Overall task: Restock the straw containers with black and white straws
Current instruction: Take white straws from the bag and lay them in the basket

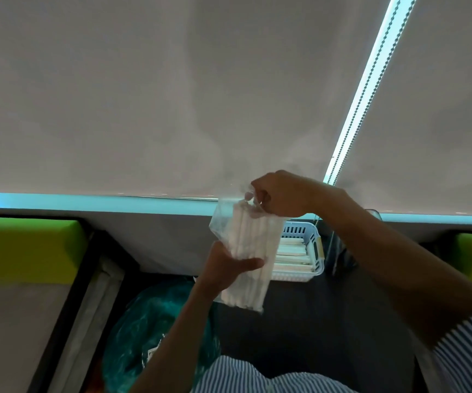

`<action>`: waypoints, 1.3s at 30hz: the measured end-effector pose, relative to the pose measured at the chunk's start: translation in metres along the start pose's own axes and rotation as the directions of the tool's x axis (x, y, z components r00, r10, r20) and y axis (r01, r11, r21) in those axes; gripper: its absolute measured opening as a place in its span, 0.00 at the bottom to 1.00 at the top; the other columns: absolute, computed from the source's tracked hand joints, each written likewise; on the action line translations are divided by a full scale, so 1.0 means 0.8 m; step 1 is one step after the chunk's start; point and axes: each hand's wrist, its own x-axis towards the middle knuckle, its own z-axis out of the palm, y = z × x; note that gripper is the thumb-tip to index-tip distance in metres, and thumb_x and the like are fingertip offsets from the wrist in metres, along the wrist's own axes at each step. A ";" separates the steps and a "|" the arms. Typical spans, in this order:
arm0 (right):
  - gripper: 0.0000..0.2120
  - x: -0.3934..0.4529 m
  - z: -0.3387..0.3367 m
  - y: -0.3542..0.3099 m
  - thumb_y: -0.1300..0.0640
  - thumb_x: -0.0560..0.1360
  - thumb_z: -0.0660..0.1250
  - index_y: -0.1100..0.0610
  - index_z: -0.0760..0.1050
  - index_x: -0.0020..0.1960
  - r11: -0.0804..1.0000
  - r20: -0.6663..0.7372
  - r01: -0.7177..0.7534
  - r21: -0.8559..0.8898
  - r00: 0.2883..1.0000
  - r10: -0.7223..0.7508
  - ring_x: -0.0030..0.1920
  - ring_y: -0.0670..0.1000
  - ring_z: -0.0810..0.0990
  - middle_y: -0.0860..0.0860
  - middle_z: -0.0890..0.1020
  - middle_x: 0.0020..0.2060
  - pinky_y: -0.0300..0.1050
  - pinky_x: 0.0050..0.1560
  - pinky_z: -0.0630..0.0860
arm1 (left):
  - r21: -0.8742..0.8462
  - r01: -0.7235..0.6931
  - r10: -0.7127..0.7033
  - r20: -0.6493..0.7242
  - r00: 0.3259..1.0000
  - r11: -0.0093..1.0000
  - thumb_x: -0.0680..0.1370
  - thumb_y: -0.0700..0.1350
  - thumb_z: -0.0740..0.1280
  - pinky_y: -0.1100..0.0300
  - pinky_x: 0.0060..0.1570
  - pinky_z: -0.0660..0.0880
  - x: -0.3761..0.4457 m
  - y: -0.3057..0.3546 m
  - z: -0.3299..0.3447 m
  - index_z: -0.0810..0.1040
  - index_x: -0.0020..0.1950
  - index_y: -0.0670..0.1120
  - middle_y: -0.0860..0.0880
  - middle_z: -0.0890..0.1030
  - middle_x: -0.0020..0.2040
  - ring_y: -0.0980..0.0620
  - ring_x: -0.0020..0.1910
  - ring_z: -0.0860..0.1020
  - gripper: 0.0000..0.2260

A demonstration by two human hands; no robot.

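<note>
While it is held upright above the dark bench (300,336), the clear plastic bag (223,222) shows a tight bundle of white straws (246,251) inside, its loose top crumpled. Left hand (226,268): fingers curled round the bag's lower half, thumb pressed across the front. Right hand (280,194): fingers closed in a pinch on the bag's top edge. White slotted basket (297,231): just behind the bag, on the bench, holding more white straws laid flat. Green plastic bag (155,321): below and left of the clear bag. Striped sleeves cover both upper arms.
</note>
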 end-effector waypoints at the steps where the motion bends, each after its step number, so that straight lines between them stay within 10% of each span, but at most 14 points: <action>1: 0.04 -0.004 0.004 0.000 0.53 0.75 0.72 0.48 0.77 0.45 1.000 0.025 -0.006 -0.005 1.000 0.006 0.48 0.49 0.81 0.44 0.83 0.44 0.31 0.41 0.68 | 0.004 -0.005 0.005 -0.003 1.000 1.000 0.64 0.42 0.83 0.58 0.48 0.82 0.001 -0.001 0.002 0.83 0.52 0.42 0.48 0.86 0.48 0.51 0.49 0.85 0.20; 7: 0.12 -0.014 0.025 0.012 0.52 0.73 0.76 0.59 0.78 0.46 0.996 0.018 -0.085 0.009 0.996 0.084 0.37 0.50 0.78 0.50 0.80 0.37 0.38 0.35 0.72 | 0.011 -0.026 0.026 0.012 1.000 1.000 0.63 0.42 0.84 0.60 0.46 0.82 0.003 -0.003 0.008 0.84 0.49 0.43 0.48 0.87 0.44 0.51 0.46 0.86 0.18; 13: 0.08 -0.018 0.028 0.018 0.56 0.76 0.71 0.60 0.80 0.51 0.996 -0.035 -0.079 -0.048 0.996 0.077 0.45 0.53 0.81 0.52 0.83 0.43 0.49 0.49 0.78 | 0.002 -0.045 0.045 0.035 0.998 0.999 0.64 0.41 0.83 0.59 0.46 0.81 0.003 0.001 0.012 0.84 0.50 0.43 0.49 0.87 0.44 0.51 0.46 0.86 0.17; 19: 0.19 -0.024 0.020 0.020 0.64 0.76 0.65 0.47 0.64 0.34 0.994 -0.068 -0.111 -0.004 0.992 0.110 0.35 0.44 0.71 0.42 0.71 0.32 0.34 0.34 0.62 | -0.003 -0.054 0.054 0.025 0.998 0.999 0.65 0.42 0.83 0.59 0.47 0.82 0.004 -0.002 0.012 0.83 0.51 0.44 0.49 0.86 0.46 0.52 0.48 0.85 0.17; 22: 0.10 -0.028 0.018 0.021 0.55 0.75 0.72 0.49 0.71 0.44 0.992 0.065 -0.122 -0.017 0.990 0.123 0.44 0.49 0.77 0.42 0.75 0.38 0.37 0.41 0.69 | -0.009 -0.051 0.051 0.013 0.999 0.999 0.65 0.42 0.83 0.65 0.41 0.79 0.003 0.004 0.011 0.83 0.45 0.48 0.54 0.86 0.39 0.58 0.42 0.85 0.13; 25: 0.25 -0.034 0.017 0.026 0.44 0.72 0.76 0.57 0.75 0.61 0.981 0.186 -0.189 -0.045 0.963 0.194 0.52 0.53 0.81 0.51 0.82 0.51 0.47 0.56 0.78 | -0.013 -0.067 0.068 0.043 0.997 0.998 0.66 0.41 0.82 0.68 0.39 0.78 0.005 0.011 0.014 0.82 0.45 0.50 0.57 0.85 0.38 0.62 0.41 0.84 0.14; 29: 0.16 -0.034 0.019 0.032 0.46 0.74 0.74 0.57 0.75 0.40 0.990 0.047 -0.141 -0.010 0.989 0.142 0.40 0.49 0.77 0.46 0.75 0.35 0.43 0.46 0.75 | -0.059 -0.080 0.083 0.057 0.995 0.995 0.67 0.39 0.81 0.64 0.45 0.80 0.009 0.012 0.016 0.81 0.55 0.41 0.50 0.86 0.47 0.56 0.49 0.85 0.19; 39: 0.17 -0.038 0.038 0.034 0.47 0.72 0.76 0.55 0.81 0.56 0.948 -0.202 -0.036 0.315 0.974 0.104 0.49 0.48 0.83 0.46 0.84 0.49 0.49 0.56 0.79 | -0.100 -0.072 0.083 0.119 0.989 0.992 0.69 0.36 0.79 0.64 0.46 0.80 0.012 0.018 0.023 0.82 0.53 0.45 0.54 0.87 0.45 0.56 0.49 0.85 0.15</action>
